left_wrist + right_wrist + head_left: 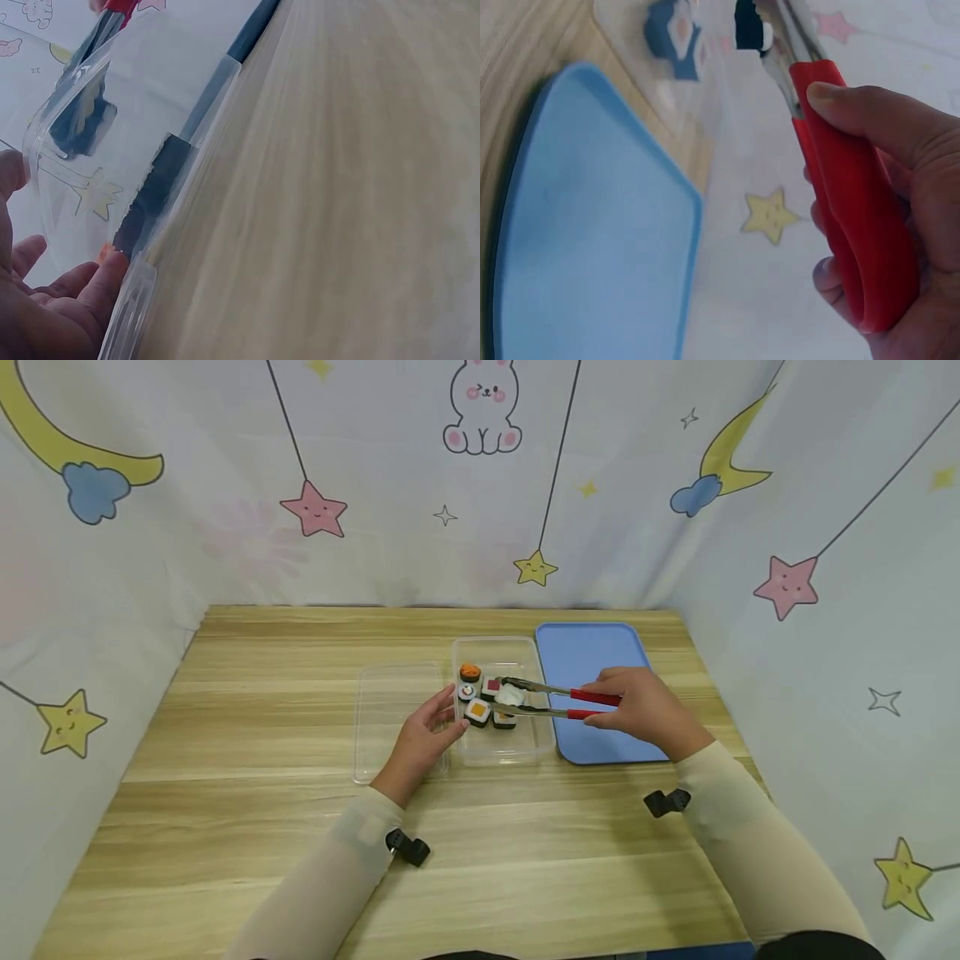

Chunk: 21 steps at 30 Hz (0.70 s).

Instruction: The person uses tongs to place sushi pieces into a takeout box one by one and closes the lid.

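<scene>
My right hand (637,706) grips a pair of red-handled metal tongs (847,202). The tongs' tips reach over the clear plastic container (517,747) and hold a sushi piece (510,695) with white on top and a dark side, raised in the left wrist view. Inside the container sit several more: an orange-topped piece (469,672), a small round roll (467,692), a piece with a dark red center (492,686) and a yellow-centered roll (477,712). My left hand (423,743) rests its extended fingers against the container's left side.
A clear lid (397,710) lies flat on the wooden table (247,760), left of the container and partly under my left hand. Close along the container's right side lies a blue tray (592,652). A patterned curtain (390,443) surrounds the table's back and sides.
</scene>
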Available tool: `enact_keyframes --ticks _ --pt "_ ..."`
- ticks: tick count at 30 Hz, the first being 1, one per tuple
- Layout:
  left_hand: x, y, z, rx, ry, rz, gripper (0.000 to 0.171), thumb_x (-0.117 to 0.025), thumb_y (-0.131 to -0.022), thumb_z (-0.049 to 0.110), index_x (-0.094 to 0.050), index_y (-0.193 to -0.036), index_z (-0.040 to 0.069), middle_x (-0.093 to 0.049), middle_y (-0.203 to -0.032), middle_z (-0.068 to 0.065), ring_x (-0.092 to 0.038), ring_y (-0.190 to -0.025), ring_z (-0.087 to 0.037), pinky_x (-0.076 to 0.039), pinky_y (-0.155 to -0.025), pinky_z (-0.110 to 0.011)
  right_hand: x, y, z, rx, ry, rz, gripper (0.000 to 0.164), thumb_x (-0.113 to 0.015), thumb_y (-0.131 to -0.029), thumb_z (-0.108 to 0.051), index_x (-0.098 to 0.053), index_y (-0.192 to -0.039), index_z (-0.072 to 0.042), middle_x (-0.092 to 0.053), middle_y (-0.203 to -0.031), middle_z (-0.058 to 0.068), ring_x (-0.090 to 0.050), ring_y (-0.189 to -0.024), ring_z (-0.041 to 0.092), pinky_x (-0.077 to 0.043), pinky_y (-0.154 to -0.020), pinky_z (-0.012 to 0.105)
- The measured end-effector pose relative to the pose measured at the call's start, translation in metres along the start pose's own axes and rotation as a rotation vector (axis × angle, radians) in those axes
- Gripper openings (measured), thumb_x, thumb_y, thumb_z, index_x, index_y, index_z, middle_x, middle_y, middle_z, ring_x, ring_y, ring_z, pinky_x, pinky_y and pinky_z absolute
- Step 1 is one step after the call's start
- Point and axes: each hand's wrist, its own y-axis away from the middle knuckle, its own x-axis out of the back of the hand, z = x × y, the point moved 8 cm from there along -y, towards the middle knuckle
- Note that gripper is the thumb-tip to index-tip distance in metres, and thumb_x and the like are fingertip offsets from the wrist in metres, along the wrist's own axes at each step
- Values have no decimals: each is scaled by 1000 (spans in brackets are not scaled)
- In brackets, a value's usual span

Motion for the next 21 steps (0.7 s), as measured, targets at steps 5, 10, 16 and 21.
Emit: enact_keyframes --ticks 5,10,16,21 --pt "1 0 0 -20 -14 6 69 -78 -96 24 -47 -157 28 -52 -155 -6 -54 -137 -26 -46 -110 -49 -21 -19 -19 44 56 -97 40 -92 -80 -26 -81 -117 -14 -66 -91 -9 -59 -78 15 -52 -67 31" --pt "0 1 3 -30 -8 13 68 -77 -96 21 -48 -157 27 -52 -154 -8 -55 -136 -27 -46 -110 -50 -32 -30 -31 89 118 -137 33 -90 -80 -24 -83 -111 -17 -63 -85 -12 -57 -74 11 -52 -67 31" --pt "0 2 3 -29 -12 17 68 -77 -96 19 -48 -157 26 -53 -153 -9 -55 -136 -28 -45 -110 -50 -36 -36 -37 125 179 -157 33 -88 -80 -23 -83 -112 -17 -61 -84 -13 -56 -76 11 -51 -68 31" --pt "0 2 4 -30 -18 15 68 -77 -96 21 -48 -157 27 -53 -153 -9 -55 -136 -28 -45 -111 -51 -35 -36 -39 147 197 -148 33 -89 -79 -22 -83 -112 -17 -62 -85 -12 -57 -77 13 -51 -69 32"
